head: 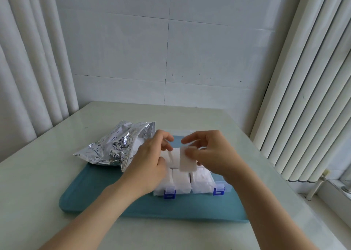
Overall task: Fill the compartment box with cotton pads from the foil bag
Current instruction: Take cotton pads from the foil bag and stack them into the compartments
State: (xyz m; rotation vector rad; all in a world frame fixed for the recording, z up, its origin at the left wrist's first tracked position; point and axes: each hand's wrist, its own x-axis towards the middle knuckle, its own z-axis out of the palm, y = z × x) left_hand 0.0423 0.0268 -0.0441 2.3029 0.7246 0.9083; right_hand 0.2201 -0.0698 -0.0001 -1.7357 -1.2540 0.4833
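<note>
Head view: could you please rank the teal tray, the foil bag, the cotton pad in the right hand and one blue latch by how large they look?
1. teal tray, though partly covered
2. foil bag
3. cotton pad, pinched by the right hand
4. blue latch, clearly the smallest

Forearms forward, left grip (152, 160) and right grip (207, 155) close together (cotton pads (188, 161) between each one's fingers)
</note>
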